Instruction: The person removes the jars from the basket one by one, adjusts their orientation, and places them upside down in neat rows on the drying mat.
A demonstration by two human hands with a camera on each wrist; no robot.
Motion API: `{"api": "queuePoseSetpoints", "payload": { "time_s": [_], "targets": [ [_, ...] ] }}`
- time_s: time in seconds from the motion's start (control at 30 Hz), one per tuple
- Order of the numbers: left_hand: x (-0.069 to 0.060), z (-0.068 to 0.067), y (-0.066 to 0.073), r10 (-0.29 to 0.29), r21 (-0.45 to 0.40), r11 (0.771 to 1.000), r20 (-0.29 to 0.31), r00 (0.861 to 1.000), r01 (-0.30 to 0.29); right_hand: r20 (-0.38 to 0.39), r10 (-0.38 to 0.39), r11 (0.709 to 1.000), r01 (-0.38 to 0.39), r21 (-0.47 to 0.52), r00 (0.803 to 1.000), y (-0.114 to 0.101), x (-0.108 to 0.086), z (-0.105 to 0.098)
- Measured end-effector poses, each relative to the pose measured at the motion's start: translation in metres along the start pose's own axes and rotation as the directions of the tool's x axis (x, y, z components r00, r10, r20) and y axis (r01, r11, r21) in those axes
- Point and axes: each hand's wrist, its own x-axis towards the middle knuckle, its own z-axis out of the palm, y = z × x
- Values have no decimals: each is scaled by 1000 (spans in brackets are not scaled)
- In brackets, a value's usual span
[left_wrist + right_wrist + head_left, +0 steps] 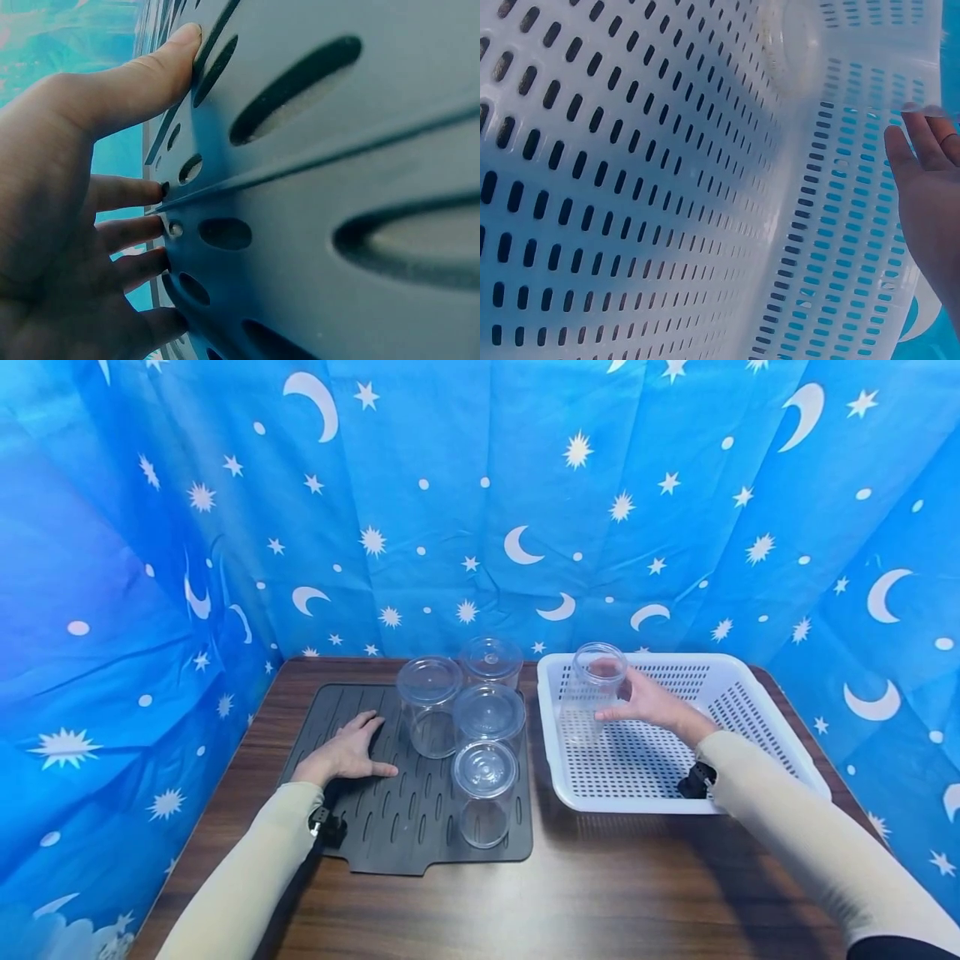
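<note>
My right hand [648,700] grips a clear jar [585,710] near its top, over the left part of the white perforated basket [750,693]. In the right wrist view, the jar's base end [799,45] is close to the basket; whether it touches is unclear. My left hand [350,752] rests with spread fingertips on the dark grey slotted mat [382,852], holding nothing. Right of that hand, several clear lidded jars stand grouped on the mat: one at the left [431,706], one at the back [491,660], others in front, including the nearest jar [485,797].
Mat and basket sit side by side on a dark wooden table [600,893]. A blue cloth with moons and stars [465,510] hangs behind the table and along both sides. The basket's raised rim [551,768] faces the mat's right edge.
</note>
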Motion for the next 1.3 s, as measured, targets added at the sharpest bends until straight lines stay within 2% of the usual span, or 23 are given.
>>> {"api": "queuePoseSetpoints", "payload": {
  "time_s": [0.4, 0.67, 0.8, 1.0, 1.3],
  "targets": [
    [1, 2, -1, -6, 10, 1000, -1, 1000, 6, 27, -9, 999, 9, 35, 1000, 8, 5, 3],
    [0, 1, 1, -3, 5, 1000, 2, 1000, 3, 7, -5, 999, 4, 39, 1000, 10, 7, 4],
    [1, 2, 1, -10, 14, 1000, 6, 1000, 10, -3, 5, 1000, -5, 20, 1000, 5, 6, 6],
    [1, 2, 1, -6, 11, 1000, 5, 1000, 6, 1, -10, 1000, 10, -27, 1000, -15, -2, 9],
    [1, 2, -1, -10, -1, 1000, 8, 1000, 10, -25, -14, 996, 12, -90, 1000, 3, 8, 4]
  ]
}}
